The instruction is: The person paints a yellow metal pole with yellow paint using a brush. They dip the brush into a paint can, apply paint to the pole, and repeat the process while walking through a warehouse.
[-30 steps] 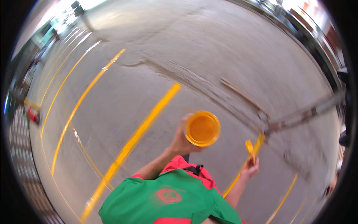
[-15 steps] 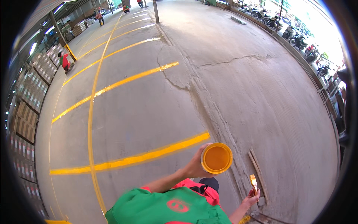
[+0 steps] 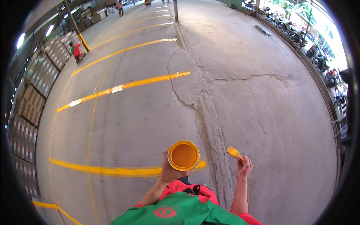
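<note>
My left hand [image 3: 171,173] is wrapped round a round, open paint can [image 3: 183,155], filled with orange-yellow paint. The can is in front of my body, its mouth facing up. Off to the right, my right hand [image 3: 244,167] grips a paintbrush [image 3: 234,151] by its handle, with yellow-coated bristles pointing up and left. The brush is held in the air, apart from the can. Beyond and beneath the can, a wide yellow line [image 3: 131,171] crosses the grey concrete floor [image 3: 146,131], its right end partly behind the can and my left hand.
More yellow lines [image 3: 138,82] run across the floor ahead. A rough seam [image 3: 210,127] and cracks mark the concrete. Stacked boxes [image 3: 52,52] line the left side. One person [image 3: 77,52] crouches by a post; others are farther off. Motorbikes [image 3: 288,28] stand beyond the right edge.
My view has shifted. In the picture, the paint can has moved left in my left hand, and the paintbrush up and left in my right hand. Wooden strips on the floor have left view.
</note>
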Action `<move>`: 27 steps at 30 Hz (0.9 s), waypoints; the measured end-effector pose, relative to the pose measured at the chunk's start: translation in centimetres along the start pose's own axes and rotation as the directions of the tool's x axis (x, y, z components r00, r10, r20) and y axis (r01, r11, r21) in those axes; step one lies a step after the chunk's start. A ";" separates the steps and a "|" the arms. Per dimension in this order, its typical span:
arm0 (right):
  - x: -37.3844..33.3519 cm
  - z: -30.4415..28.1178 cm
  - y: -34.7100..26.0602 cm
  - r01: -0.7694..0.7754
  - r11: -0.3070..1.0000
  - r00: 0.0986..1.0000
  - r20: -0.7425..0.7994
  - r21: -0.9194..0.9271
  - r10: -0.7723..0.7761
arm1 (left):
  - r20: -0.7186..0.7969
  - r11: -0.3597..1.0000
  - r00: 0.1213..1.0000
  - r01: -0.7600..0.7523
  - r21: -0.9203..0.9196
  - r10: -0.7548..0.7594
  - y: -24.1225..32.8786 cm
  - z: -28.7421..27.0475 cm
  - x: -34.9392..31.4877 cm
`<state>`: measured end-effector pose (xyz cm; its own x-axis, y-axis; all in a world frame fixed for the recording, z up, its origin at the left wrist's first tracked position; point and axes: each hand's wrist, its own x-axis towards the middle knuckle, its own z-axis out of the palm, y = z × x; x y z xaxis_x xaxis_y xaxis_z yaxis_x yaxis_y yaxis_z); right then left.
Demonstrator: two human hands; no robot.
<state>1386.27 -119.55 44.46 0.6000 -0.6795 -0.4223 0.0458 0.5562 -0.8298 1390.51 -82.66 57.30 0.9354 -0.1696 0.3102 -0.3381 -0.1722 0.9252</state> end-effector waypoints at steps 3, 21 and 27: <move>6.5 12.0 -0.4 0.021 0.997 0.982 0.188 -0.070 -0.007 | -0.097 0.998 0.995 0.027 -0.050 -0.032 -5.3 -0.9 6.4; 36.2 41.7 18.0 -0.191 0.979 0.739 -0.668 -0.077 0.092 | -0.104 0.998 0.994 -0.048 -0.031 0.045 -30.2 -20.5 65.9; 53.6 59.0 22.7 -0.241 0.969 0.742 -0.652 -0.047 0.153 | -0.177 0.994 0.978 -0.113 0.007 0.112 -36.1 -21.0 86.9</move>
<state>1466.62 -115.11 24.50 -0.0685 -0.7313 -0.6786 -0.1379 0.6807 -0.7195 1486.18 -70.79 55.42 0.8950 -0.0138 0.4459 -0.4422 -0.1584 0.8828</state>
